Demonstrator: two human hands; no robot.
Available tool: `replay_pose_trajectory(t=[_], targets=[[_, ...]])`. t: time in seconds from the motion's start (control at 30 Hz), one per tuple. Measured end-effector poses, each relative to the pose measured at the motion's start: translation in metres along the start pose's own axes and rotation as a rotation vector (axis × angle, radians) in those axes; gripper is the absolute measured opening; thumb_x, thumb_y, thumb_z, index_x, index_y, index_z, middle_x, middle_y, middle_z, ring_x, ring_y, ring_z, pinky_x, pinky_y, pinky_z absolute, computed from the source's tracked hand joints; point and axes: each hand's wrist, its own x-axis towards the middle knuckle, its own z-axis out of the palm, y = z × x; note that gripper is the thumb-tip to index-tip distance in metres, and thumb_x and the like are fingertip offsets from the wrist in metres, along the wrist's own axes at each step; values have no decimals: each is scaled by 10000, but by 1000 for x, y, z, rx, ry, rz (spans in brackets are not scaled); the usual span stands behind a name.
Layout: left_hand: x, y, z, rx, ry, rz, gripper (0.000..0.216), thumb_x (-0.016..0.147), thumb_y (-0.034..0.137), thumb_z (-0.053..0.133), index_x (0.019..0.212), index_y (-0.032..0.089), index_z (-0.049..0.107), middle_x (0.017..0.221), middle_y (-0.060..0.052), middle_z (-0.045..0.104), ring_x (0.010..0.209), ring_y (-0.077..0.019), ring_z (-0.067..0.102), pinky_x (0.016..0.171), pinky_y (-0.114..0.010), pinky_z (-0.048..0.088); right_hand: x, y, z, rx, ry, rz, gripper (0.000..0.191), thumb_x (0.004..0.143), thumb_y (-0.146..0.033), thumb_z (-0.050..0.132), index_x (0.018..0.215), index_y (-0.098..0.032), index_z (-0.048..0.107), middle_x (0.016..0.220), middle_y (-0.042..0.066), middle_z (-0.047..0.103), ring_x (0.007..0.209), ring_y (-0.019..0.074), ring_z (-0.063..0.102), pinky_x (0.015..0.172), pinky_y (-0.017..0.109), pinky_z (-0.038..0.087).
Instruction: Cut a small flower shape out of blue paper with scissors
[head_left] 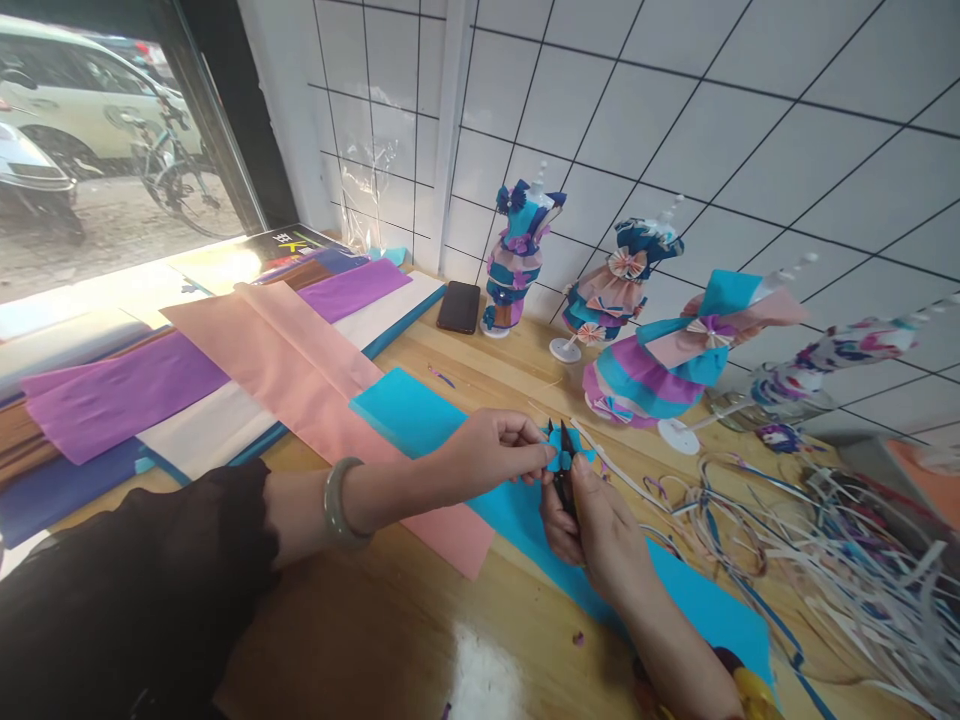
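Note:
Between my fingers is a small turquoise piece shaped like a flower [583, 443]. My left hand [504, 452] pinches its left edge with thumb and fingertips. Wrapped around a pair of small black scissors [564, 490], my right hand [600, 530] keeps the blades pointing away from me. The two dark blade tips stand a little apart against the turquoise piece. Below both hands lies a long turquoise strip [517, 525] of paper or thin fabric. It crosses over a wide peach strip [322, 385].
Purple strips [150, 395] and white ones lie at the left. Several small dress forms [517, 260] in layered dresses stand along the tiled wall, near a phone [458, 307]. A tangle of thin ribbon offcuts [840, 560] covers the right side of the wooden table [360, 620].

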Motion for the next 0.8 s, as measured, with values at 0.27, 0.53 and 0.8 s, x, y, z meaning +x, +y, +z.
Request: replay_pose_trajectory(t=[0.27, 0.53, 0.8], targets=[[-4, -6, 8, -85, 39, 75, 214, 778, 302, 655, 657, 146, 571, 645, 19, 614, 636, -80, 556, 627, -217, 430, -3, -3, 4, -31, 25, -22, 578, 961, -589, 284, 534, -214, 389, 394, -59, 342, 338, 74, 292, 364, 226, 228], [-5, -4, 12, -79, 90, 74, 203, 768, 266, 647, 632, 135, 571, 607, 13, 593, 607, -90, 538, 618, -238, 422, -2, 3, 8, -9, 103, -61, 581, 946, -592, 334, 512, -208, 374, 382, -55, 342, 321, 65, 288, 335, 208, 215], [-8, -2, 14, -81, 117, 96, 195, 770, 235, 639, 618, 135, 570, 596, 23, 568, 599, -83, 514, 610, -231, 415, -2, 5, 11, 10, 132, -73, 582, 935, -602, 352, 507, -209, 374, 384, -58, 329, 321, 67, 299, 331, 200, 232]])
